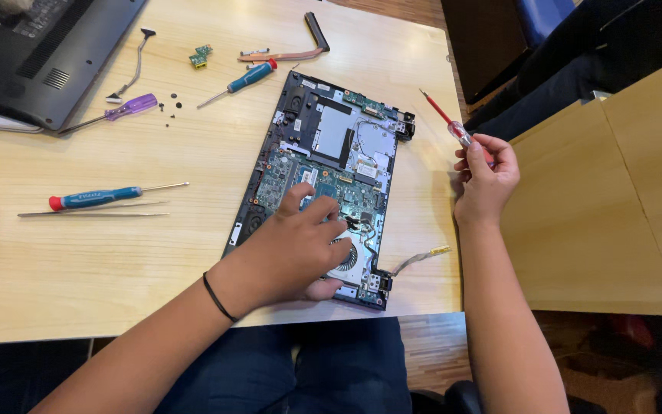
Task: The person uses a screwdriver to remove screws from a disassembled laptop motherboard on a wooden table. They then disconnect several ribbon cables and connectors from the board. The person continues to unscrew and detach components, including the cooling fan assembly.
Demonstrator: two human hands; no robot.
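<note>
The left hand (pixel 293 249) lay with spread fingers on the opened laptop base (pixel 323 184), steadying it on the bench (pixel 116 253), while the right hand (pixel 484 180) gripped a red screwdriver (pixel 453 126) clear of the board.

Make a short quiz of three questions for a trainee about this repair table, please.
1. True or false: the left hand rests on the open laptop base.
2. What does the right hand hold? A) tweezers B) red screwdriver C) cable
3. Which tool lies nearest the small black screws?

Key: 1 true; 2 B; 3 the purple screwdriver.
</note>
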